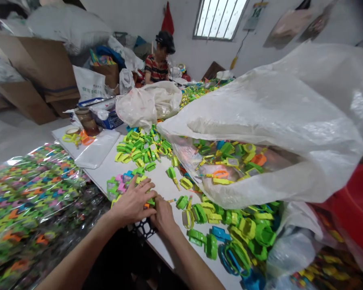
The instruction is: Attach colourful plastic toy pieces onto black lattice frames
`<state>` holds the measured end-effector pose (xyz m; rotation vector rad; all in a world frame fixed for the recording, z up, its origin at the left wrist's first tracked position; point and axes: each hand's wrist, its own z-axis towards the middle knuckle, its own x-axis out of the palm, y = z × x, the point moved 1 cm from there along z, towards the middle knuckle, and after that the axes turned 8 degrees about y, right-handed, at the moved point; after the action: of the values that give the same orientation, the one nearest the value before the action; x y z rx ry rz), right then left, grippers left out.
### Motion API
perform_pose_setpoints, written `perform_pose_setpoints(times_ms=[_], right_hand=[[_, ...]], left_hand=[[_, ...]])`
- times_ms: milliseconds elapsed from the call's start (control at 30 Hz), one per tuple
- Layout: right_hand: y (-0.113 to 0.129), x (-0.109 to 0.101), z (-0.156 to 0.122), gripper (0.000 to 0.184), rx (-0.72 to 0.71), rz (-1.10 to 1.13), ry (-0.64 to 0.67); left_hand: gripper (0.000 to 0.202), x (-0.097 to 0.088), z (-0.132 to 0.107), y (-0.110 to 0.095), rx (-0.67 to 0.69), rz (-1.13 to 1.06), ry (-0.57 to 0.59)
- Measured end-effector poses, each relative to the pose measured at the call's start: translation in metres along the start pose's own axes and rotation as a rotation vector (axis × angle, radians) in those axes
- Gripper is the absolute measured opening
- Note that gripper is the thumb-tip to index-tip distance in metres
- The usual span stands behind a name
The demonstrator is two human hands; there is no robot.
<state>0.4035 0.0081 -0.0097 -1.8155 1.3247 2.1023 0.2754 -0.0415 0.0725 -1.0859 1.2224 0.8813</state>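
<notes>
My left hand (132, 203) reaches over a small heap of plastic pieces (121, 184) in green, pink and blue at the table's near edge. Between its thumb and fingers shows a green plastic piece (151, 201) with a bit of orange beside it. My right hand (163, 213) is closed, its fingertips against that same spot and touching the left hand. What the right fingers hold is hidden. Just below both hands is a black and white patterned thing (145, 228), partly covered by them.
Green, yellow and blue pieces (236, 225) lie across the white table (99, 176). A big translucent bag (260, 108) of pieces stands open at right, near a red tub (358, 201). Filled clear bags (27, 193) lie at left. Beyond a jar (87, 122), a person (157, 66) sits.
</notes>
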Motion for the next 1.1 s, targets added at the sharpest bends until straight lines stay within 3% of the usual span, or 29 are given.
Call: perform_pose_setpoints(times_ms=[133, 233, 300, 433, 533, 600, 700, 800, 867, 967, 1100], right_hand=[[-0.010, -0.002, 0.008, 0.029, -0.030, 0.014, -0.006], [-0.025, -0.031, 0.026, 0.021, -0.138, 0.081, 0.127], [-0.033, -0.059, 0.049, 0.019, -0.129, 0.082, 0.208], [-0.029, -0.105, 0.119, 0.025, 0.164, -0.068, 0.006], [-0.018, -0.112, 0.160, 0.026, 0.256, -0.068, -0.081], [-0.018, -0.110, 0.168, 0.023, 0.274, -0.044, -0.082], [-0.032, -0.105, 0.144, 0.018, 0.301, -0.012, -0.063], [-0.040, -0.091, 0.090, 0.021, 0.208, 0.250, -0.161], [-0.034, -0.069, 0.050, 0.023, 0.132, 0.480, -0.172], [-0.013, -0.020, 0.007, 0.021, 0.082, 0.681, -0.018], [0.014, 0.023, 0.003, 0.020, 0.007, 0.779, -0.023]], left_hand=[[0.024, -0.001, 0.011, -0.003, -0.113, 0.071, -0.042], [0.026, -0.003, 0.015, -0.003, -0.150, 0.080, -0.041], [0.030, -0.002, 0.015, -0.003, -0.166, 0.083, -0.051], [0.036, 0.008, 0.013, -0.004, -0.217, 0.119, -0.041], [0.039, 0.015, 0.012, 0.001, -0.231, 0.154, -0.030], [0.041, 0.014, 0.013, 0.007, -0.220, 0.160, -0.015], [0.041, 0.003, 0.017, 0.016, -0.200, 0.139, 0.028], [0.037, -0.011, 0.027, 0.032, -0.223, 0.098, 0.026], [0.038, -0.015, 0.034, 0.045, -0.248, 0.072, -0.007], [0.038, -0.014, 0.041, 0.056, -0.273, 0.037, -0.007], [0.038, -0.012, 0.041, 0.055, -0.264, 0.033, -0.035]])
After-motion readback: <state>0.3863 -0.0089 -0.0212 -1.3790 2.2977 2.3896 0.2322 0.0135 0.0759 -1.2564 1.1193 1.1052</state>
